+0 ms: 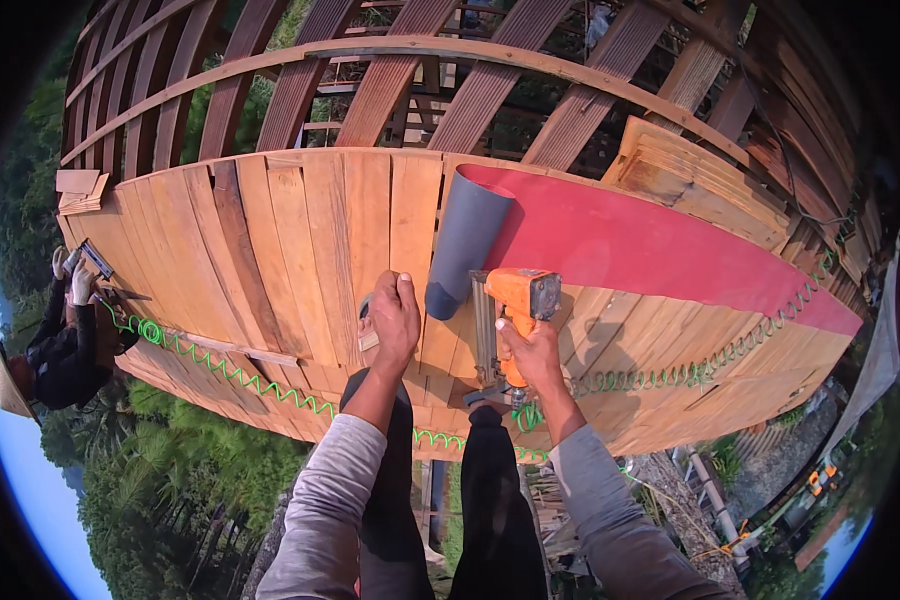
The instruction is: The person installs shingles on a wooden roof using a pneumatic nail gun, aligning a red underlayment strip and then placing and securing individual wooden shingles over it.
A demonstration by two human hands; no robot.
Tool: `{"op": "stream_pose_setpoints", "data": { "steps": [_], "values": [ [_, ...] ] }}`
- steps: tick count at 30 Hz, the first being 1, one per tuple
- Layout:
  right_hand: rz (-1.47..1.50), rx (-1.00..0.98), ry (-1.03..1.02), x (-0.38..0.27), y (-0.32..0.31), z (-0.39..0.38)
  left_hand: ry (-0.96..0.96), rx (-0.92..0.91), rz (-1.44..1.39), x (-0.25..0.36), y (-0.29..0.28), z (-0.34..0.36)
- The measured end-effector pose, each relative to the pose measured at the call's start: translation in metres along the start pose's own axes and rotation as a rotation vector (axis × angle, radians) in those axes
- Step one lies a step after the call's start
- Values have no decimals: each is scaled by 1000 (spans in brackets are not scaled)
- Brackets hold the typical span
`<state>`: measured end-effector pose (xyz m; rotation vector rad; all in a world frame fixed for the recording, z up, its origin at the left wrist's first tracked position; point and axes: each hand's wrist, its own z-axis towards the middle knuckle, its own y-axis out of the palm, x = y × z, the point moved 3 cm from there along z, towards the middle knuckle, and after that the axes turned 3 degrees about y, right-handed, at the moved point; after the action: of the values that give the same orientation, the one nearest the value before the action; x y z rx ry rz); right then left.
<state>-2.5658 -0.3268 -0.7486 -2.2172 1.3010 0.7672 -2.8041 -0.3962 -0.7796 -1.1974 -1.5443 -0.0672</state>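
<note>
Nail gun (515, 325), orange, gripped in your right hand (532, 350).
Left hand (394, 322) curls over a small wood block (368, 338); the gun's nose is hidden.

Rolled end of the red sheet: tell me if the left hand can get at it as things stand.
Probably yes. The left hand rests on the planks just beside the rolled end of the red sheet, with only bare wood between them; the nail gun sits off to the other side.

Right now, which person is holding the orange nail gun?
The camera wearer: their right hand grips the orange nail gun beside the red sheet. The other person, at the far left edge, holds a smaller grey tool instead.
</note>
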Motion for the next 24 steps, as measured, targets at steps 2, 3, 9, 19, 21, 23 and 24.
{"op": "stream_pose_setpoints", "data": {
  "steps": [2, 3, 9, 19, 21, 23, 24],
  "values": [
    [-183, -12, -57, -22, 17, 0, 149, -618, 290, -39, 3, -69],
    [-240, -28, -117, -33, 33, 1, 241, -756, 287, -71, 4, -98],
    [-266, -13, -425, -63, 66, 3, 171, -534, 187, -81, 23, -31],
    [100, 237, -124, -81, 68, 25, -957, 515, -863, -108, -52, 64],
    [52, 205, -133, -91, 90, 35, -820, 584, -1033, -122, -98, 102],
    [-18, 162, -42, -98, 114, 41, -776, 553, -1290, -135, -124, 118],
    [-49, 137, 3, -103, 129, 44, -787, 563, -1302, -142, -133, 118]
  ]
}}
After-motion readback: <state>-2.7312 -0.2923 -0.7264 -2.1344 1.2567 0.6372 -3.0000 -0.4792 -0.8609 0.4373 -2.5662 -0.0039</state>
